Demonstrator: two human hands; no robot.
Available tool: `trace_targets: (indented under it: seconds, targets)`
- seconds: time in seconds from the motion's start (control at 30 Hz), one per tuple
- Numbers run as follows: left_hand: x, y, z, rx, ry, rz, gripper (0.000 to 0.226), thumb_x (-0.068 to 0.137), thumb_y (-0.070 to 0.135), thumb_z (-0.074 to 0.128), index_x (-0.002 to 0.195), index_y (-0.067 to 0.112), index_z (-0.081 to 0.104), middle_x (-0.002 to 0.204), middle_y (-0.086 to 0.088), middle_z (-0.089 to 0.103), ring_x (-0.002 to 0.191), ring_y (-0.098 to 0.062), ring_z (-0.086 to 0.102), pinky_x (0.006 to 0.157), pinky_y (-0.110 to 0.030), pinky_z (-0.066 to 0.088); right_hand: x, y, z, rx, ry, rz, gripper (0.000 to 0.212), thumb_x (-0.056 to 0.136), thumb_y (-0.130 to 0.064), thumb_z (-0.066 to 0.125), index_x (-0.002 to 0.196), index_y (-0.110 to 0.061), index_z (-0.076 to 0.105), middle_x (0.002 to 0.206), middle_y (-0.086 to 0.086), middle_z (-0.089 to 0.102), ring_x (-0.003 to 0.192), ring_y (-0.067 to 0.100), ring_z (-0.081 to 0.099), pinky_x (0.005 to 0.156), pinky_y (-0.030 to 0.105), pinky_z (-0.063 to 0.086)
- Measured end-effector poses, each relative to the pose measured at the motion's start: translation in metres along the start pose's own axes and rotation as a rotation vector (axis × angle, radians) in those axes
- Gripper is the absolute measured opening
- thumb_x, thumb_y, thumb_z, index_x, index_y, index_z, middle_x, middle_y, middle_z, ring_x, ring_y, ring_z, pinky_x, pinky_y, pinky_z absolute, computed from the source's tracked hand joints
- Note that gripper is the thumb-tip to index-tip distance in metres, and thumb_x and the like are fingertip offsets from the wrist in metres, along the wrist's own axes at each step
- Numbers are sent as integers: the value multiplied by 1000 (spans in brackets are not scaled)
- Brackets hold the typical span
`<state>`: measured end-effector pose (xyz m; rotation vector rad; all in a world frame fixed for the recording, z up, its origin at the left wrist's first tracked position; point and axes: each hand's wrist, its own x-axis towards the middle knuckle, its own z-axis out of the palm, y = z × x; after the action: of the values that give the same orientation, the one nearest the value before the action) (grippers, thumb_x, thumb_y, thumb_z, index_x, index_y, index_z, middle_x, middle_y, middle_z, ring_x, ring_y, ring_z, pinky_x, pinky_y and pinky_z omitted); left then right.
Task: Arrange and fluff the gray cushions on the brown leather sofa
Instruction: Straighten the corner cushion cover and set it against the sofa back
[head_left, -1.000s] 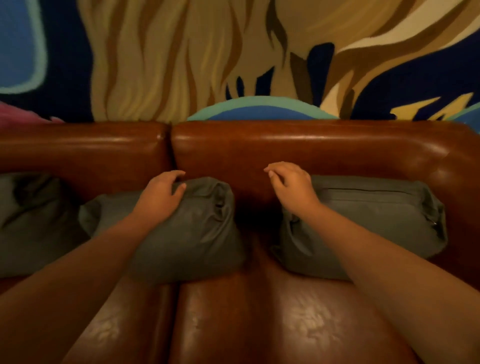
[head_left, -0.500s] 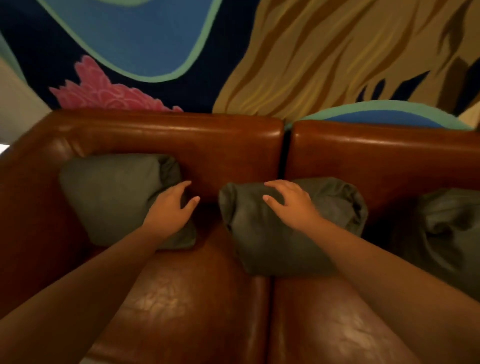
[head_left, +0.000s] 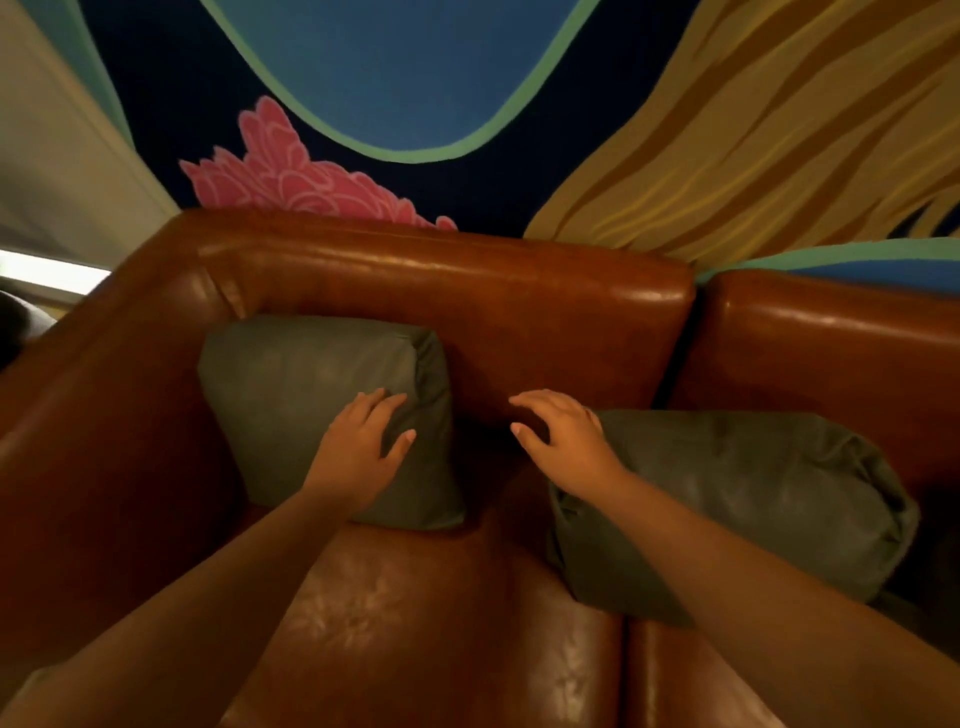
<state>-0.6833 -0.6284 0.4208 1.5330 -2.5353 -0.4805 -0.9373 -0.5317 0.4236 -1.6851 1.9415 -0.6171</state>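
Two gray cushions lean against the backrest of the brown leather sofa (head_left: 467, 291). The left cushion (head_left: 296, 384) stands in the sofa's left corner. My left hand (head_left: 358, 452) lies over its lower right part, fingers spread and relaxed. The second cushion (head_left: 753, 499) sits to the right, across the seam between the seat pads. My right hand (head_left: 561, 441) hovers over that cushion's left end, fingers loosely extended toward the gap between the cushions; it grips nothing.
The sofa's left armrest (head_left: 78, 426) rises beside the left cushion. Behind the backrest hangs a painted wall (head_left: 415, 78) with blue, pink and tan shapes. Bare seat leather (head_left: 441, 623) lies in front of the cushions.
The view swung left along the sofa. My left hand went from the middle cushion to the corner cushion; my right hand left the far right cushion and now hovers at the middle cushion's left end.
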Motion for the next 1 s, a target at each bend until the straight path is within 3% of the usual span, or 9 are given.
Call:
trace_targets:
  seconds: [0.17, 0.3, 0.4, 0.47, 0.63, 0.7, 0.8, 0.87, 1.0]
  targets:
    - [28, -34, -26, 2, 42, -70, 69, 83, 59, 32, 134, 17, 51, 143, -17, 45, 136, -38, 36, 110, -51, 33, 56, -40, 15, 123, -56, 51, 35, 100, -40, 43, 133, -31, 51, 142, -9, 46, 136, 16, 36, 112, 43, 29]
    - [54, -94, -47, 25, 58, -143, 69, 83, 58, 33, 134, 16, 52, 144, -21, 42, 135, -43, 35, 108, -53, 33, 95, -74, 33, 234, -65, 101, 33, 100, -20, 47, 132, -18, 55, 137, 1, 51, 126, 20, 48, 101, 28, 38]
    - [82, -154, -66, 30, 86, -216, 52, 93, 43, 50, 137, 15, 50, 146, -23, 38, 136, -44, 31, 110, -53, 29, 127, -87, 48, 260, -125, 231, 36, 101, -16, 45, 137, -18, 51, 137, 2, 51, 119, 24, 54, 97, 34, 47]
    - [98, -191, -79, 2, 93, -295, 49, 94, 32, 54, 139, 13, 47, 147, -23, 36, 137, -42, 30, 112, -51, 27, 141, -88, 59, 276, -138, 306, 38, 100, -12, 46, 138, -15, 50, 140, 4, 51, 126, 25, 51, 104, 37, 44]
    - [126, -261, -105, -310, -31, -493, 44, 101, 22, 42, 140, 2, 42, 143, -24, 42, 133, -39, 38, 111, -44, 28, 151, -88, 76, 361, -108, 380, 35, 97, 2, 48, 129, -7, 58, 131, 4, 57, 121, 18, 52, 109, 36, 38]
    - [139, -282, -103, -441, -142, -544, 37, 102, 20, 38, 136, 6, 47, 139, -24, 47, 127, -42, 44, 109, -51, 33, 150, -88, 77, 367, -154, 384, 38, 95, 7, 48, 127, -10, 59, 129, -1, 55, 119, 13, 48, 108, 31, 36]
    - [151, -283, -103, -680, -230, -602, 26, 102, 18, 41, 120, 14, 59, 118, -11, 61, 106, -31, 57, 92, -43, 47, 153, -91, 80, 295, -112, 380, 39, 93, 7, 52, 126, -10, 59, 134, 6, 53, 125, 21, 48, 110, 37, 36]
    - [155, -275, -103, -766, -265, -614, 22, 100, 16, 46, 115, 13, 61, 110, -7, 63, 99, -24, 58, 82, -37, 46, 154, -95, 85, 268, -73, 370, 38, 93, 6, 53, 128, -8, 57, 138, 9, 49, 130, 25, 44, 113, 40, 33]
    - [154, -279, -102, -842, -309, -641, 30, 97, -4, 41, 112, 14, 59, 110, -6, 61, 103, -23, 56, 87, -37, 44, 157, -98, 94, 291, 85, 435, 31, 93, 5, 50, 120, -6, 62, 128, 12, 55, 118, 25, 52, 99, 24, 40]
